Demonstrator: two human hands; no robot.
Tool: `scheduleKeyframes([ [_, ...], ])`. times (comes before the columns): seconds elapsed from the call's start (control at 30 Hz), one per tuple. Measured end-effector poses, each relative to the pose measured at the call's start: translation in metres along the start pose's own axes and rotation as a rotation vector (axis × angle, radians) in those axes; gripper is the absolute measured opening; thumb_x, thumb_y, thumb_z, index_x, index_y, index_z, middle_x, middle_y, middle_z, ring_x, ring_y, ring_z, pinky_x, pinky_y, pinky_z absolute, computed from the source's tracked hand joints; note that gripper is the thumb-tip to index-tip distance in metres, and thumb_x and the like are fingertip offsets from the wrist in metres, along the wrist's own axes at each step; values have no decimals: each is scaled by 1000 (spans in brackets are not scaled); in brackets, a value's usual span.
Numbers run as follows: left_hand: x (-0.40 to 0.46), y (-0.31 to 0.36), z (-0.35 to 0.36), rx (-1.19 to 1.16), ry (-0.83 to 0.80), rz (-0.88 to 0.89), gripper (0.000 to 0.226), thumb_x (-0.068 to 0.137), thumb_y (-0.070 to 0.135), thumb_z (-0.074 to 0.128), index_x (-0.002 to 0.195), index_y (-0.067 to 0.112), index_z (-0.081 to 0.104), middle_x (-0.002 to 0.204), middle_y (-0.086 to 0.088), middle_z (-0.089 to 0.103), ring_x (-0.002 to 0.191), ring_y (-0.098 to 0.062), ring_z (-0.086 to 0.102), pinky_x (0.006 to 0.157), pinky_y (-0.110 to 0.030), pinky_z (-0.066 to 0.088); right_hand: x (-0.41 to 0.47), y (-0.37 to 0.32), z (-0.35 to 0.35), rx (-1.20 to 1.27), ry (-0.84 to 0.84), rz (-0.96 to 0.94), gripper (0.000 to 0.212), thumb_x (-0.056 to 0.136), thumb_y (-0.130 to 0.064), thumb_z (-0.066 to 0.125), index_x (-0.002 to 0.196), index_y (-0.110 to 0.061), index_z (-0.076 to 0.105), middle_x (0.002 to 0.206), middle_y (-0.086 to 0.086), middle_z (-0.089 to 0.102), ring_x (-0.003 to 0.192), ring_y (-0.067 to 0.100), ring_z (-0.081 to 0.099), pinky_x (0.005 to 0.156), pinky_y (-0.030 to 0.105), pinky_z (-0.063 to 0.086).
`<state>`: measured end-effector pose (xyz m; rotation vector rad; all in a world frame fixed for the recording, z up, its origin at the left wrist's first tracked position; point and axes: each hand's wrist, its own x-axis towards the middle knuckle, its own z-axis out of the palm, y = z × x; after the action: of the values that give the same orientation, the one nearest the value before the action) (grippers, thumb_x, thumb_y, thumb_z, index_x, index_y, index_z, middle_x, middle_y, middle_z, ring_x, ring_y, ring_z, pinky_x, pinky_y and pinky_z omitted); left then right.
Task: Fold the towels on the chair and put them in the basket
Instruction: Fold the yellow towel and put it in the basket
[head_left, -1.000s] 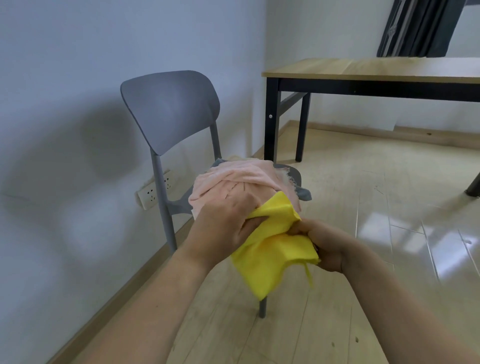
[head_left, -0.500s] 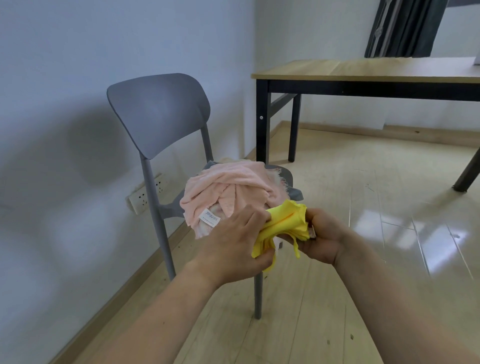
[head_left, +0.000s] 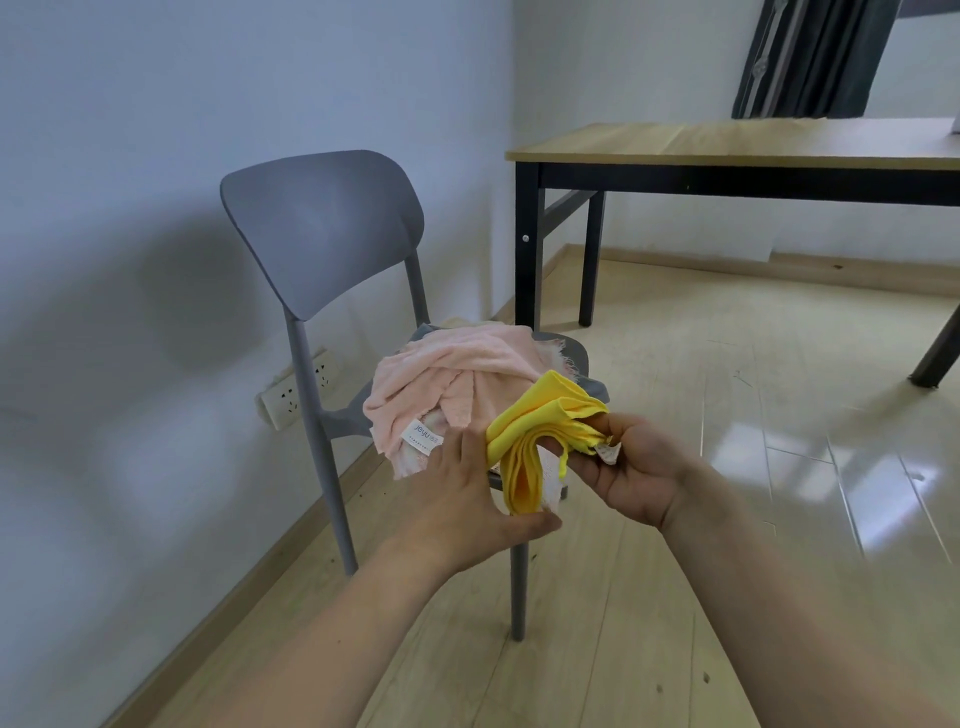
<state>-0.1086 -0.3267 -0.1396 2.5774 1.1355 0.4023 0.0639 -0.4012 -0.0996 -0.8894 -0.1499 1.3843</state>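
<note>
Cloth on matt plastic
Fuzzy pink towel (head_left: 457, 374), smooth yellow cloth (head_left: 540, 426); matt grey chair (head_left: 322, 228); glossy wood-look floor (head_left: 779, 441); wood-grain table (head_left: 727, 143) top.

A wood-topped desk (head_left: 727, 143) on black legs stands at the right against the far wall. Dark curtains (head_left: 810, 57) hang behind it. A white power strip (head_left: 296, 389) sits low on the left wall, above the baseboard. The pale wooden floor (head_left: 779, 467) shines with reflected light.

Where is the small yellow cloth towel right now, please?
The small yellow cloth towel is at centre frame, pinched in the right hand, just in front of the crumpled pink towel on the grey plastic chair.
</note>
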Motion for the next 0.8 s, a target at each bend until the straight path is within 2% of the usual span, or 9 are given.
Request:
scheduleKeyframes([
  [0.1,-1,7,3,-52,61,-20,98,67,70,66,139,27,15,131,7,27,103,-8,41,73,-24,35,-1,0,3,15,-17,-13,29,101,-8,36,104,8,59,87,27,70,68,36,72,63,42,59],
  [0.2,2,7,5,-139,160,-15,64,86,44,58,135,20,25,127,0,34,96,-18,51,63,-24,32,-3,2,7,20,-30,-14,29,101,-9,36,103,8,59,85,27,70,67,36,72,57,42,60],
  [0.3,9,3,3,-187,215,-1,28,93,23,46,120,16,42,120,-4,42,86,-17,47,59,-26,32,-5,2,8,-18,-17,-19,27,100,-14,41,103,5,61,85,24,71,69,33,72,58,39,61],
  [0.37,13,-2,-2,-204,238,13,15,94,19,44,108,18,51,110,0,47,83,-15,45,62,-29,35,-6,3,6,-207,17,-43,22,98,-21,48,101,-5,64,85,15,73,73,26,72,59,36,61],
  [0.4,14,-4,-5,-216,251,22,12,94,19,43,100,19,53,103,2,50,82,-15,46,63,-30,38,-6,4,3,-404,54,-78,18,96,-25,52,102,-12,64,87,9,73,77,23,71,60,35,61],
  [0.5,15,-7,-16,-188,249,38,19,90,28,39,76,21,49,86,4,51,80,-15,48,63,-32,42,-5,10,-3,-996,97,-255,23,90,-28,62,112,-27,58,105,-2,64,96,18,63,67,28,54],
  [0.6,15,-10,-22,-136,232,40,19,81,24,37,69,15,48,84,0,51,83,-18,46,68,-36,44,-2,17,-5,-1155,-64,-352,52,83,-13,70,126,-32,48,123,-7,50,114,19,51,77,21,47],
  [0.7,16,-12,-23,-139,198,35,18,86,15,43,68,14,47,81,-3,55,77,-22,50,63,-35,43,-2,24,-3,-1222,-167,-422,53,83,-11,69,117,-45,46,115,-8,53,107,16,54,85,28,49],
  [0.8,16,-12,-25,-114,157,2,19,87,11,42,69,16,43,74,-2,53,70,-22,50,55,-33,37,-1,26,-1,-1332,-132,-649,50,83,3,52,98,-44,47,103,-6,49,87,5,49,70,13,44],
])
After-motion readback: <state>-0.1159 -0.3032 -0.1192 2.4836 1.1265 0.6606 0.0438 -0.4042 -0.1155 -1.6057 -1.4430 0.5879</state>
